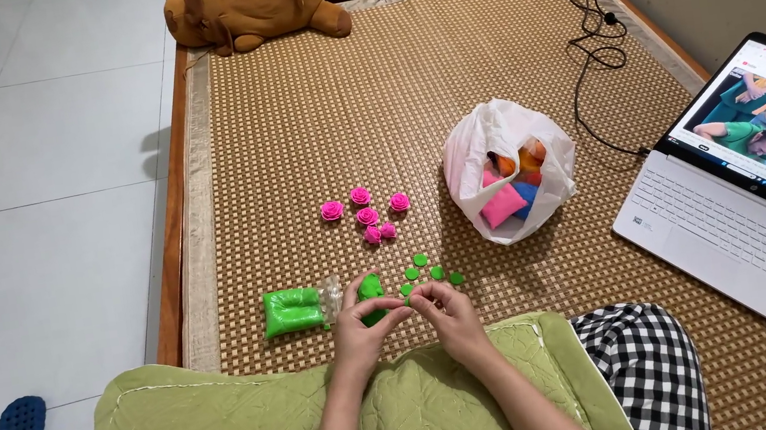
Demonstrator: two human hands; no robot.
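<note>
Meanwhile, green clay is being pinched over a woven mat.

A lump of green clay [371,292] is held in the closed left hand [359,328], while a small bit is nipped by the right hand [448,311]. Six pink roses [366,215] are finished farther off; green discs [424,272] are laid just beyond, and a packet of green clay [293,311] remains at left.

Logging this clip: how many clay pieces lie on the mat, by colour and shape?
Pink clay roses: 6
Small green clay discs: 5
Green clay lump at the left hand: 1
Bagged green clay: 1
Total: 13
</note>
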